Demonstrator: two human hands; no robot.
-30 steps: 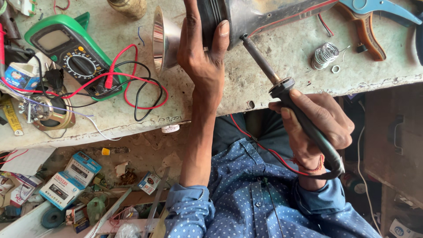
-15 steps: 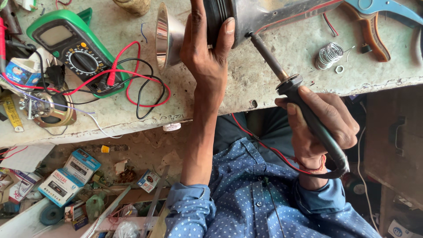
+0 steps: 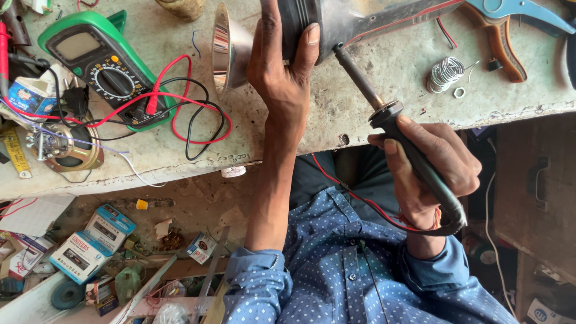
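At a cluttered, pale worktop (image 3: 180, 162), a person in a dotted blue shirt gripped a dark cylindrical torch body (image 3: 336, 21) with the left hand (image 3: 282, 72), fingers wrapped round it and the thumb pressed on its side. The torch lay on its side near the top edge of the worktop, its shiny metal reflector (image 3: 225, 51) just beside the hand and facing left. The right hand (image 3: 432, 168) was closed round the black handle of a soldering iron (image 3: 396, 126), held off the front edge of the worktop, with the iron's metal tip touching the underside of the torch body. A coil of solder wire (image 3: 445, 73) sat near the iron, and pliers with blue and brown handles (image 3: 510, 24) lay beyond it. To the left rested a green multimeter (image 3: 99, 63) with red and black leads (image 3: 186, 114) looped across the surface, and a small loudspeaker (image 3: 60, 147) near the edge.
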